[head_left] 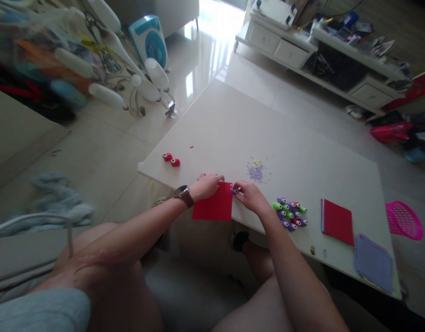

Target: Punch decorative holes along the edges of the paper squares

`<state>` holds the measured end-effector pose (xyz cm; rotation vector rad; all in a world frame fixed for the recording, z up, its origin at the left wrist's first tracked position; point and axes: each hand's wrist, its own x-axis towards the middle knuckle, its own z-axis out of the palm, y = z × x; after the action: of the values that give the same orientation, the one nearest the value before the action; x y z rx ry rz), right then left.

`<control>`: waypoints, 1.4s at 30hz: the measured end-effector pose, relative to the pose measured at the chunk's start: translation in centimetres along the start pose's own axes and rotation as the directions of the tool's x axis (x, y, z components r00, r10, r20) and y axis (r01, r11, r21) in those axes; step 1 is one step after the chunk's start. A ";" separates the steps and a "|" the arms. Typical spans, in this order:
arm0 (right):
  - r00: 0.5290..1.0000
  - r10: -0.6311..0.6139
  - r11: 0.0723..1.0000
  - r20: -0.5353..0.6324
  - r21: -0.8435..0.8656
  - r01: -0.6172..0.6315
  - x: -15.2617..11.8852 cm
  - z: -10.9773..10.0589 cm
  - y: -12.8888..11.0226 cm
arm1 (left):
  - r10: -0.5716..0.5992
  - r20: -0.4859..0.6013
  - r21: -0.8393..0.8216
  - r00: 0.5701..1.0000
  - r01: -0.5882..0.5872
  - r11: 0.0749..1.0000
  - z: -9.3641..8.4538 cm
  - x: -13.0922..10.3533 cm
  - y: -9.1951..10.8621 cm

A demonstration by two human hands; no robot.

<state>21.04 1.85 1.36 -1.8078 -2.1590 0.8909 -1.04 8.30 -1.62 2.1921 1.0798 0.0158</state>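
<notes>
A red sheet of paper (214, 205) lies over the table's near edge, with small holes along its upper right corner. My left hand (208, 185), below a wristwatch (184, 195), grips the sheet at its top edge. A small purple punch (235, 191) is at the sheet's right edge, pinched in my right hand (249, 196). Purple and yellow paper bits (256, 171) are scattered beyond my right hand. Two red punches (171, 159) sit at the left of the table.
Several purple, green and red punches (290, 213) are grouped right of my right forearm. Farther right lie a red paper stack (337, 222) and purple sheets (373, 263) on the white table (302, 152). A pink basket (404, 220) stands beyond its right edge.
</notes>
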 end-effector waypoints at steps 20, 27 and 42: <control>0.999 0.021 1.000 0.049 -0.002 -0.021 -0.1 -0.1 0.2 | -0.008 -0.038 -0.017 0.999 0.007 1.000 0.9 -0.4 1.1; 0.996 0.043 0.999 0.078 0.007 -0.043 -0.4 -0.4 0.4 | -0.004 -0.021 0.028 1.000 0.005 1.000 0.9 -0.6 1.3; 0.997 0.026 0.999 0.079 0.037 -0.029 -0.2 -0.1 -0.3 | 0.002 0.014 0.099 1.000 -0.003 0.995 1.0 -0.1 1.7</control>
<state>20.87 1.67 1.62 -1.8182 -2.1520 1.0186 0.35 6.93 -1.39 2.2782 1.0912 -0.0531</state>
